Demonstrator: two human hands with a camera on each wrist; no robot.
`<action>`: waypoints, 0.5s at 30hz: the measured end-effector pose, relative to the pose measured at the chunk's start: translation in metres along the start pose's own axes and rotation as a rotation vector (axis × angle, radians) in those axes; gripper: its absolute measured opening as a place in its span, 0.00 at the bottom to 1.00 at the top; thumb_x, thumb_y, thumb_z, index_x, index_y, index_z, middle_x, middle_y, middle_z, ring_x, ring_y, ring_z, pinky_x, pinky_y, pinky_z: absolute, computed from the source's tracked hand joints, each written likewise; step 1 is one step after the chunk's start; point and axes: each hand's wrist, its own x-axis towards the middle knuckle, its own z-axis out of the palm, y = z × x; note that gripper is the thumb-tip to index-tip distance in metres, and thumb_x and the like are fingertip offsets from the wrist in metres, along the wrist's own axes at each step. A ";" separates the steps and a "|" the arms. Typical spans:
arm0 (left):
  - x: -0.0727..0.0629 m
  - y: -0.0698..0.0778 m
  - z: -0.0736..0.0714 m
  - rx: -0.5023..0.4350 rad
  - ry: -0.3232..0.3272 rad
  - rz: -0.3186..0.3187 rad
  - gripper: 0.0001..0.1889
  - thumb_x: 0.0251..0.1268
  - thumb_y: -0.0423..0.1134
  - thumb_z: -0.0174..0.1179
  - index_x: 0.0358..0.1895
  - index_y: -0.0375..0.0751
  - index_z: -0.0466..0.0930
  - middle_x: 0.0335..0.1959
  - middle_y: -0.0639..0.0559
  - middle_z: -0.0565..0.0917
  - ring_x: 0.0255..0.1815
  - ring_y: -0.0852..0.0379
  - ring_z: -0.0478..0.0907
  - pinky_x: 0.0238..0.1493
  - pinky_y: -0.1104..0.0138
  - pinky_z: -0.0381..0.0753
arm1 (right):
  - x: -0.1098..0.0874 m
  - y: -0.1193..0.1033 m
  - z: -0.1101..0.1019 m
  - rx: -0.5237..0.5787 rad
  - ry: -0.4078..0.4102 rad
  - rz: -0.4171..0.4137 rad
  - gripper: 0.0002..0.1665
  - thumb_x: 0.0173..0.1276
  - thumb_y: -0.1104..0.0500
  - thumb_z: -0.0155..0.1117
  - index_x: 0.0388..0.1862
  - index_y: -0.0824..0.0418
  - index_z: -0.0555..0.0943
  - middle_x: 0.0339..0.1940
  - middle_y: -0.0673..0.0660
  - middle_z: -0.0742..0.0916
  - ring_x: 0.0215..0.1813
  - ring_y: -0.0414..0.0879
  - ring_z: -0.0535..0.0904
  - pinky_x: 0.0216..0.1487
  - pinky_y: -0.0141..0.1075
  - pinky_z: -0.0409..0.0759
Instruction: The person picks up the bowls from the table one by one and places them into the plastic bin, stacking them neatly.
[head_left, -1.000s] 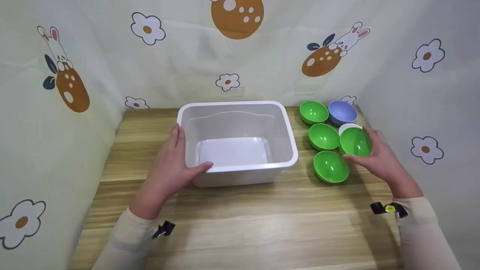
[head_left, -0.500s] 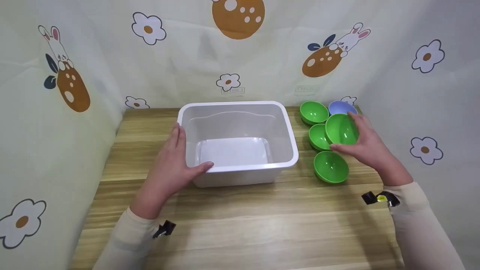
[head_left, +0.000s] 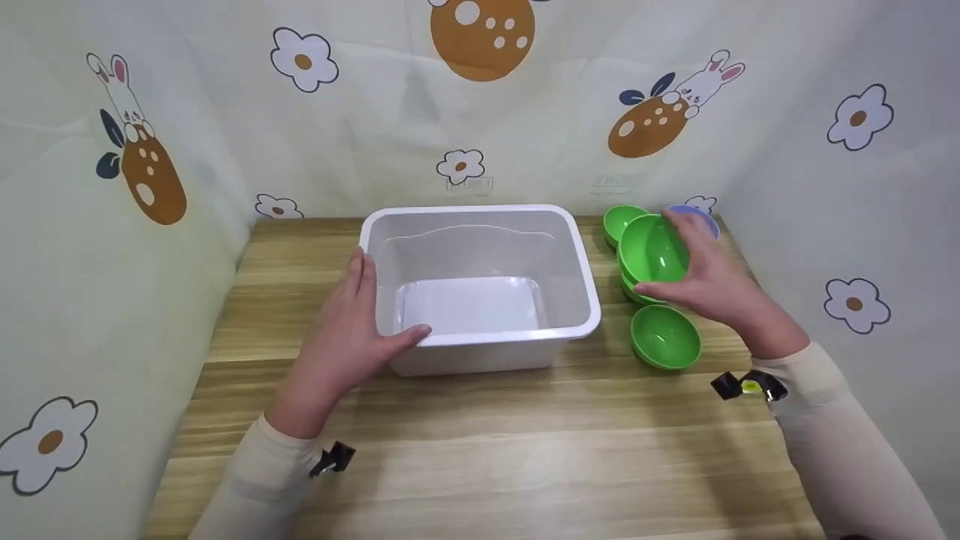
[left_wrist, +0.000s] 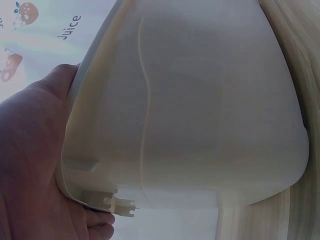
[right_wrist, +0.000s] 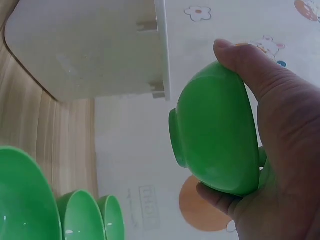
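My left hand (head_left: 345, 330) holds the near left corner of a white plastic tub (head_left: 495, 335), thumb over the front rim and fingers along the left outer side. In the left wrist view the fingertips (left_wrist: 102, 227) curl round the rim. My right hand (head_left: 709, 281) grips a green bowl (head_left: 649, 251) by its rim, thumb and fingers on opposite sides. The right wrist view shows this bowl (right_wrist: 215, 130) raised above the others, its foot towards the tub. It overlaps another green bowl (head_left: 636, 292) in the head view.
Right of the tub, a green bowl (head_left: 666, 337) stands in front and another (head_left: 621, 219) at the back. A blue bowl (head_left: 707, 220) at the back right is partly hidden by my right hand. Patterned cloth walls (head_left: 375, 135) enclose the wooden table (head_left: 525, 450).
My right hand has lifted the green bowl and carried it left towards the tub, over the other bowls. A white rim seen beneath it earlier is now hidden. The left hand stays on the tub.
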 end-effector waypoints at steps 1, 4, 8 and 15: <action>0.000 0.000 0.000 0.002 -0.001 0.000 0.75 0.62 0.83 0.64 0.89 0.26 0.38 0.92 0.30 0.41 0.90 0.29 0.46 0.86 0.37 0.55 | 0.001 -0.003 0.000 0.012 -0.013 0.007 0.71 0.52 0.44 0.94 0.89 0.60 0.64 0.81 0.63 0.71 0.79 0.67 0.65 0.77 0.74 0.63; 0.000 -0.001 0.001 0.006 0.000 -0.005 0.75 0.61 0.84 0.63 0.89 0.26 0.38 0.92 0.30 0.41 0.90 0.29 0.46 0.85 0.37 0.55 | 0.006 -0.012 0.000 0.056 -0.051 0.003 0.72 0.54 0.46 0.94 0.90 0.61 0.62 0.81 0.63 0.70 0.78 0.64 0.67 0.78 0.70 0.65; 0.000 0.000 0.000 0.011 0.000 -0.009 0.76 0.61 0.85 0.62 0.89 0.27 0.38 0.92 0.30 0.42 0.90 0.29 0.47 0.85 0.36 0.56 | 0.014 -0.023 0.000 0.083 -0.086 -0.037 0.73 0.55 0.47 0.94 0.91 0.62 0.59 0.80 0.64 0.69 0.76 0.63 0.70 0.76 0.67 0.70; 0.000 0.000 0.000 0.010 -0.019 -0.019 0.77 0.60 0.86 0.61 0.89 0.28 0.37 0.92 0.32 0.39 0.90 0.29 0.46 0.84 0.34 0.56 | 0.026 -0.040 0.005 0.068 -0.133 -0.132 0.73 0.55 0.46 0.93 0.91 0.61 0.59 0.80 0.64 0.70 0.75 0.63 0.71 0.76 0.68 0.72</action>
